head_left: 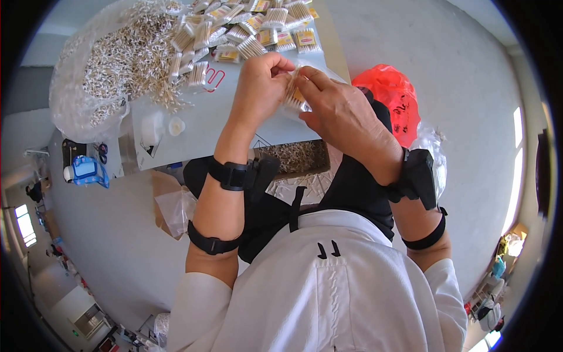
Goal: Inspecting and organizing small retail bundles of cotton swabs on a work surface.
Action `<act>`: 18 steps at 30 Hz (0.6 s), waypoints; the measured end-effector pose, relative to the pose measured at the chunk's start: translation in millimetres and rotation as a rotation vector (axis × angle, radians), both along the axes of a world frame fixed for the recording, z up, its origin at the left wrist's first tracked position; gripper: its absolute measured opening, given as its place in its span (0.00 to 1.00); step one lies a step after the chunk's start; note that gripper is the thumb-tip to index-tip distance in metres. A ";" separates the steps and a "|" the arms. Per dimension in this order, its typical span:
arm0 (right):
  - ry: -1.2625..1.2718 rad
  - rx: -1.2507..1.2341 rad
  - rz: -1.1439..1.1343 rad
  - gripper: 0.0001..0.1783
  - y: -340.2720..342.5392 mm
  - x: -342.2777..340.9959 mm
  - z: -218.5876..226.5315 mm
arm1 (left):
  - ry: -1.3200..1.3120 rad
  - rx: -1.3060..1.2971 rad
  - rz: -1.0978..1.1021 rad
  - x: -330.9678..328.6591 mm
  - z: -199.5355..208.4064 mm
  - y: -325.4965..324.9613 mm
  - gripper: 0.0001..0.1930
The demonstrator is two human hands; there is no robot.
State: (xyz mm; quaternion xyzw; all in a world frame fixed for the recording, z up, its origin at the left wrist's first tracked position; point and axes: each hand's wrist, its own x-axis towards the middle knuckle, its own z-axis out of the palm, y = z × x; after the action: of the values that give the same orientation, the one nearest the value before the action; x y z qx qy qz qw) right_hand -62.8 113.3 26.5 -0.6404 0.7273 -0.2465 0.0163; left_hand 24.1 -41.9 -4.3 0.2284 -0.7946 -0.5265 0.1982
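Loose cotton swabs (138,56) left of swab packs (252,47) on the table (196,126), a bag (394,97) right of it

That person's forearms (225,158) stretch to the tabletop (199,120), the left hand (265,83) pinching above it, the right hand (339,108), back upward, curled near its right edge.

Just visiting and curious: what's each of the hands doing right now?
Left hand: closed, pinching the swab packet.
Right hand: closed, holding the same swab packet.
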 end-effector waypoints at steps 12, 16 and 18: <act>-0.038 -0.029 0.045 0.17 -7.3 -12.7 -14.1 | -0.025 -0.118 -0.130 2.0 37.4 -0.9 0.08; -0.018 -0.074 0.096 0.18 -12.9 -19.6 -27.0 | -0.054 -0.122 -0.133 -1.2 32.7 -0.5 0.09; 0.098 0.027 0.122 0.17 -16.3 -18.5 -28.7 | 0.001 -0.005 -0.066 -3.6 31.6 2.1 0.09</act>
State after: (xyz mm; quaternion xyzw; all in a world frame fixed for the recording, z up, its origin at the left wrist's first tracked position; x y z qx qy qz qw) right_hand -81.3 97.0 -2.2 -0.6944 0.6901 -0.2037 0.0044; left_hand 20.6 -39.8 27.3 0.2014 -0.8029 -0.5308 0.1818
